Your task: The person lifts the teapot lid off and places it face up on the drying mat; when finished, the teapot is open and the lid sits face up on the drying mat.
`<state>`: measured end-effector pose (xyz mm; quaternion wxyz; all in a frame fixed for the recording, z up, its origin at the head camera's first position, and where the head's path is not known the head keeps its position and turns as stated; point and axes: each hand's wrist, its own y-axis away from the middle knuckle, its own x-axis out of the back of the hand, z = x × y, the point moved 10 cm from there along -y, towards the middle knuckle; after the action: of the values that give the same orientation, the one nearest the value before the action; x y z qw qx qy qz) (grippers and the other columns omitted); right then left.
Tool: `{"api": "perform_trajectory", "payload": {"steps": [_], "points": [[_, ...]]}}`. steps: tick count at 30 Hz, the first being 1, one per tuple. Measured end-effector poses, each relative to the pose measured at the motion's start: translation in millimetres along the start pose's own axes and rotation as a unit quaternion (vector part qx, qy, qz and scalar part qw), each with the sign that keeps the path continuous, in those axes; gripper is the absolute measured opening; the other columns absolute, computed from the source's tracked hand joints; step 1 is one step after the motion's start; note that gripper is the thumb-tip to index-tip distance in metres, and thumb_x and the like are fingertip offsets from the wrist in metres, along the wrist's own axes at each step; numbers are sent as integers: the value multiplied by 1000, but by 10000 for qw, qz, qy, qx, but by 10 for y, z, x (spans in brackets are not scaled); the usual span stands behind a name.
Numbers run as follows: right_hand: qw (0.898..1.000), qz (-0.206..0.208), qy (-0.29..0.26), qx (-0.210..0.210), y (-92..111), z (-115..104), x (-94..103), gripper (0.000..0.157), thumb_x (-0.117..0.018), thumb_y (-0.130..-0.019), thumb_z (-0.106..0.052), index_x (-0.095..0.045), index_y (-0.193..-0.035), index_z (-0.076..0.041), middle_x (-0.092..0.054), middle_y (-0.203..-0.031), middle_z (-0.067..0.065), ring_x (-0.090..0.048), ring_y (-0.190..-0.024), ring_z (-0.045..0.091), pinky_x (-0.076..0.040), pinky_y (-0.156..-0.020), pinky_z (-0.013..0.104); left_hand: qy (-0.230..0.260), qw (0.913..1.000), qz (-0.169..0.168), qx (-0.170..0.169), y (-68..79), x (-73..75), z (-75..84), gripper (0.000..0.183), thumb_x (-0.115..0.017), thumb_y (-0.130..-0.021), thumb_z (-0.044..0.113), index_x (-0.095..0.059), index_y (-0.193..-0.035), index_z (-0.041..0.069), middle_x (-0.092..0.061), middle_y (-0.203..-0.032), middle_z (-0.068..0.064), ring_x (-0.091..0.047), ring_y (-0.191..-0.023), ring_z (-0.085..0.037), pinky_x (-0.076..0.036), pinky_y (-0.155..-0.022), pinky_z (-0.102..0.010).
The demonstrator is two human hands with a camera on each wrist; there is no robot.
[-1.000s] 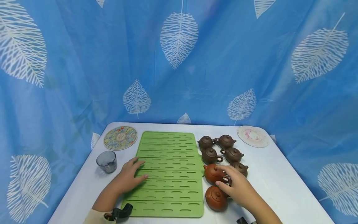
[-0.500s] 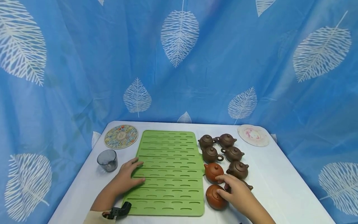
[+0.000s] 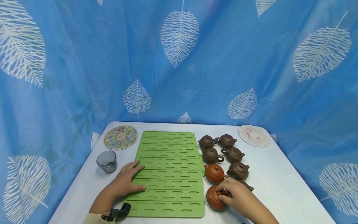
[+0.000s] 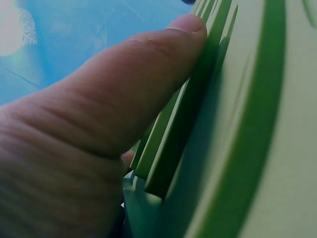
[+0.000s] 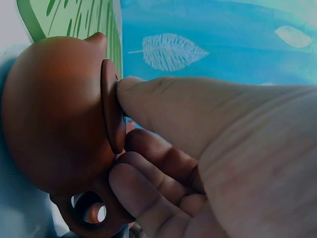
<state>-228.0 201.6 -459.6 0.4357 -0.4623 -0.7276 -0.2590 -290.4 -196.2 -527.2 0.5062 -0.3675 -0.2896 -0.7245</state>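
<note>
My right hand [image 3: 236,195] is at the nearest reddish-brown teapot [image 3: 213,200], thumb and bent fingers closing round the knob on its lid [image 5: 112,106]. In the right wrist view the thumb touches the lid, while the curled fingers lie beside the lid and the handle [image 5: 91,213]; the knob itself is hidden. Across the table my left hand [image 3: 124,182] rests with spread fingers on the left side of a green slotted mat [image 3: 170,174]. Its thumb [image 4: 148,79] lies over the mat's stepped ridges in the left wrist view.
Another reddish teapot [image 3: 214,173] stands just behind, and several dark brown teapots [image 3: 233,154] crowd the mat's right side. A grey glass cup [image 3: 107,161] and a patterned round disc [image 3: 121,137] are at left. A pale round disc [image 3: 253,135] lies at the far right corner.
My right hand has moved toward me, from the second reddish teapot down to the nearest one's lid knob. The left hand has stayed on the mat, shifting only slightly.
</note>
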Motion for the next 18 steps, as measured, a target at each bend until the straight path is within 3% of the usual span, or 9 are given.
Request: {"api": "perform_trajectory", "payload": {"steps": [3, 7, 10, 13, 18], "points": [[9999, -32, 108, -63, -3, 12, 2, 17, -84, -90, -24, -75, -98, -36, -66, -105, -20, -67, -108, 12, -60, -88, 36, -14, 10000, -23, -36, -12, -3, -1, 98, -89, -75, 60, -53, -155, 16, -30, -170, -16, -22, -154, -52, -31, -114, -77], [9998, -92, 140, -123, -2, 18, 4, 19, -84, -88, -22, -75, -98, -35, -69, -109, -18, -66, -126, 29, -58, -99, 47, 62, 9999, 38, -101, -14, -5, 6, 98, -88, -75, 62, -54, -154, 16, -31, -169, -17, -23, -153, -53, -30, -113, -78], [9999, -121, -47, -92, -4, 11, 22, 17, -83, -90, -24, -73, -98, -36, -69, -105, -19, -69, -111, 15, -60, -87, 36, 109, 9998, 108, -155, -7, -11, 2, 98, -89, -73, 63, -56, -153, 17, -33, -168, -18, -25, -151, -53, -32, -110, -79], [9992, -52, -378, -114, -12, 15, 68, 12, -80, -92, -31, -72, -99, -37, -68, -100, -22, -62, -93, 0, -56, -74, 26, 141, 9997, 110, -172, 4, -19, 0, 100, -89, -72, 64, -55, -154, 17, -33, -168, -17, -25, -152, -52, -31, -111, -79], [9947, 93, -943, -404, -29, 53, 120, 11, -75, -94, -42, -71, -99, -34, -68, -97, -17, -60, -87, -2, -53, -69, 25, 62, 9999, 67, -126, 7, -15, 12, 103, -90, -70, 64, -54, -154, 16, -31, -169, -19, -25, -153, -53, -17, -115, -81]]}}
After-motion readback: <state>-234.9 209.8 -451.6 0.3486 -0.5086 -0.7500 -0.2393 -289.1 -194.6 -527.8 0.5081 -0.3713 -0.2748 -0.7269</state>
